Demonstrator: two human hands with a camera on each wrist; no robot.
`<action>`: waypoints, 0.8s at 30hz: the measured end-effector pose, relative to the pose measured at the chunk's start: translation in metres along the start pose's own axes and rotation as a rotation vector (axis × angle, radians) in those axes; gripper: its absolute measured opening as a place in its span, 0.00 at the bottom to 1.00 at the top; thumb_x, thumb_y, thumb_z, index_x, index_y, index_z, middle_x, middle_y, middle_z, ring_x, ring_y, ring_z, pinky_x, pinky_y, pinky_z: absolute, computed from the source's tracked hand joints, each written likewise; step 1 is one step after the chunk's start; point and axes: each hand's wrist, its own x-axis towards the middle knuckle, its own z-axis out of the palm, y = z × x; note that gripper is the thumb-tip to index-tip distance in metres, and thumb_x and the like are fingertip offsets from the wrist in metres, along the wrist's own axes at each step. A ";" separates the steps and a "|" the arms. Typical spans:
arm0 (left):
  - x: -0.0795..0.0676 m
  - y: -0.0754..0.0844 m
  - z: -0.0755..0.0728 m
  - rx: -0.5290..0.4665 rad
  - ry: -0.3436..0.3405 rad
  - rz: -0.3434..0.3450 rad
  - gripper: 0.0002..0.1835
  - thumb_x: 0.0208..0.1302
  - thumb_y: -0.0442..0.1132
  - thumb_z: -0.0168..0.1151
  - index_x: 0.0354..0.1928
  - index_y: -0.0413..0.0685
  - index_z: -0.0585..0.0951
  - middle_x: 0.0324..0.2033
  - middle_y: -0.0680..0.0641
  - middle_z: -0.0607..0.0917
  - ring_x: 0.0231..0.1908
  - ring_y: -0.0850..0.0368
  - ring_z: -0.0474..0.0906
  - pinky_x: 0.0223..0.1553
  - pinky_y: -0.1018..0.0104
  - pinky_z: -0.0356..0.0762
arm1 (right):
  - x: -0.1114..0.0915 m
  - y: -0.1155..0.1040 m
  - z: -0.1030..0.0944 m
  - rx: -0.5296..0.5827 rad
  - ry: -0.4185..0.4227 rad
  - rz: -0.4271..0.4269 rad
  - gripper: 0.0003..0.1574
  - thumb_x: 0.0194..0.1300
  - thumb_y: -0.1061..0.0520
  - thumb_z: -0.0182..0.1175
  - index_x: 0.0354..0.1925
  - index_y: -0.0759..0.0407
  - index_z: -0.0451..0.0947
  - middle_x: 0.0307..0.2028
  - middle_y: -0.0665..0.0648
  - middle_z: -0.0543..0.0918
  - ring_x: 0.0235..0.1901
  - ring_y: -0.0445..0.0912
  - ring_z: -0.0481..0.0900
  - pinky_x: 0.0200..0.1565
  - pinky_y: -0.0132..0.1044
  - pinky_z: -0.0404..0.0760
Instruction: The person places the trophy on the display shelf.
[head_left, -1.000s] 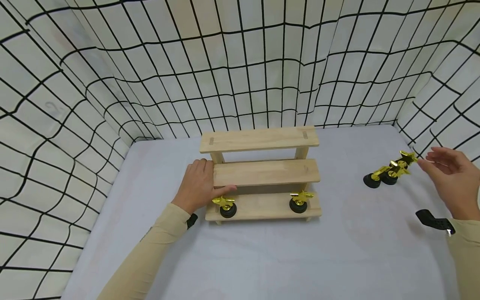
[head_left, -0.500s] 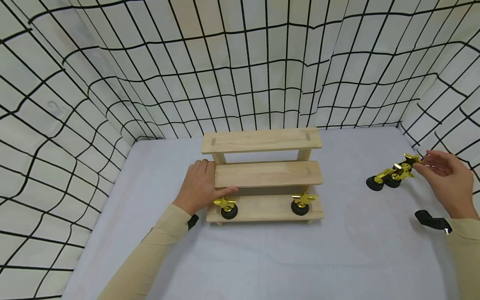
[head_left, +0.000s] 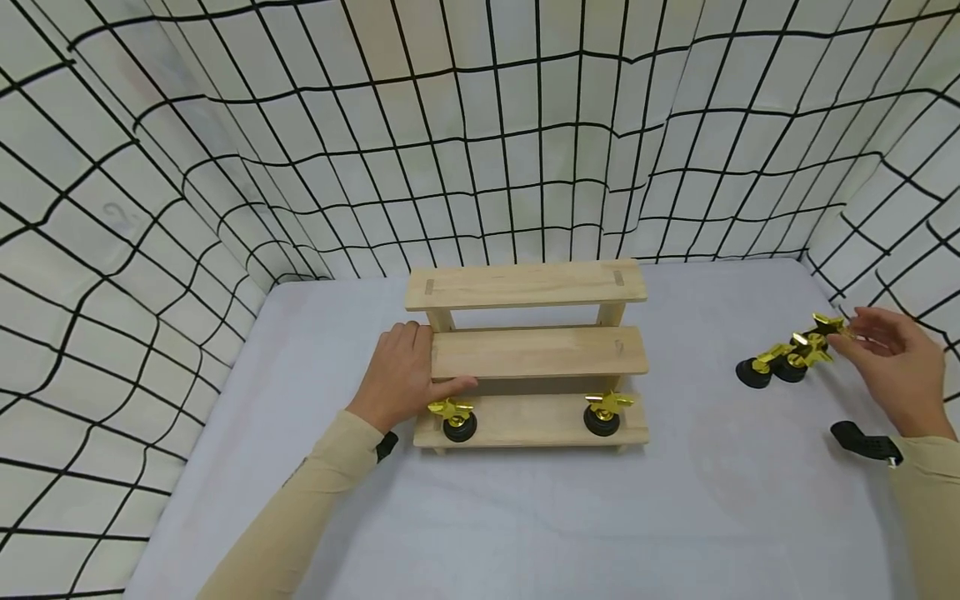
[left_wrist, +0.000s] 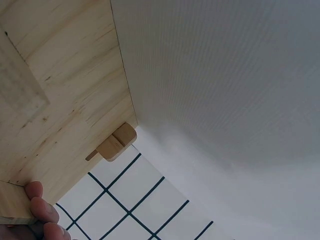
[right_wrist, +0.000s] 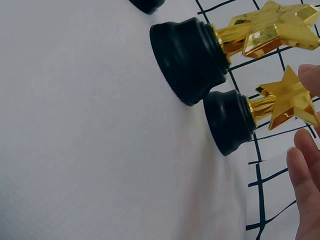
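A three-tier wooden stand (head_left: 540, 353) stands on the white table. My left hand (head_left: 397, 367) grips the left end of its middle shelf, thumb along the top; fingertips (left_wrist: 44, 210) curl round the wood in the left wrist view. Two gold star trophies with round black bases stand on the lowest shelf: one left (head_left: 456, 418), one right (head_left: 604, 413). At far right my right hand (head_left: 896, 362) has thumb and fingers round the star of the rearmost trophy (right_wrist: 230, 120), which looks pinched; part of the grip is out of view.
Another star trophy (right_wrist: 192, 57) stands close in front of the pinched one, and a further trophy (head_left: 753, 372) is to its left. Black wire grid (head_left: 517, 150) backed with white encloses the table (head_left: 525, 517) at the back and sides.
My right hand has moved slightly left, its thumb and fingers coming round the rearmost trophy's star. The left hand keeps its grip on the shelf. The head view has shifted a little.
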 end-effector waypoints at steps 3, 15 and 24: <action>0.000 0.000 0.000 0.006 0.003 0.005 0.46 0.45 0.79 0.69 0.36 0.38 0.73 0.27 0.43 0.75 0.28 0.48 0.69 0.31 0.59 0.63 | 0.001 0.004 0.002 -0.018 -0.029 0.019 0.37 0.70 0.49 0.67 0.74 0.45 0.68 0.43 0.19 0.68 0.44 0.17 0.67 0.46 0.05 0.65; 0.000 0.000 -0.001 0.013 -0.008 -0.004 0.46 0.45 0.79 0.69 0.37 0.39 0.73 0.25 0.45 0.72 0.27 0.49 0.66 0.31 0.61 0.60 | 0.003 0.017 0.011 -0.067 -0.102 -0.004 0.37 0.74 0.52 0.62 0.76 0.50 0.64 0.60 0.34 0.74 0.45 0.16 0.67 0.45 0.07 0.68; 0.000 0.000 -0.001 -0.002 -0.037 -0.026 0.46 0.45 0.79 0.70 0.38 0.39 0.73 0.26 0.45 0.71 0.28 0.50 0.66 0.32 0.61 0.60 | 0.007 0.026 0.018 -0.039 -0.123 -0.041 0.35 0.74 0.61 0.60 0.75 0.53 0.65 0.57 0.30 0.73 0.47 0.16 0.67 0.46 0.07 0.69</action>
